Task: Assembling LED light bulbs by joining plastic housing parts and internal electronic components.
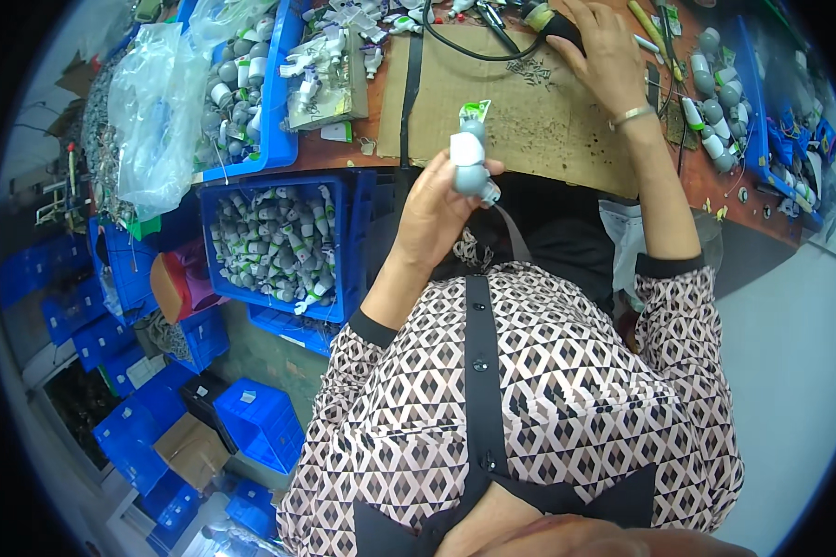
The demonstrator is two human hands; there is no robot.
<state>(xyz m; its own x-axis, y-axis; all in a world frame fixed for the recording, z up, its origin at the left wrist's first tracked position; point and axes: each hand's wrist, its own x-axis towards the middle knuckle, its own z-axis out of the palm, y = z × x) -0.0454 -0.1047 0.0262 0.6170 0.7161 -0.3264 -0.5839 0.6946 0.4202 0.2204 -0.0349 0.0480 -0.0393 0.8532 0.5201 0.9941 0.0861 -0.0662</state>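
Note:
My left hand [443,204] grips a small grey-and-white plastic piece [470,148] between thumb and fingers, above the table's near edge. It has rounded grey parts, a white middle band and a bright green tag at its upper end. At the top of the view, my right hand [608,70] curls round a black corded tool [565,31] that looks like an electric screwdriver. Part of that tool lies beyond the view's edge. Small dark screws [529,70] are scattered on the cardboard sheet [492,102] below it.
Similar grey-and-white pieces fill a blue bin [336,278] at lower left and another blue bin [279,102] on the table. White parts lie in a shallow box [330,116]. More grey pieces [718,102] lie at right. A black cable [464,51] loops over the cardboard.

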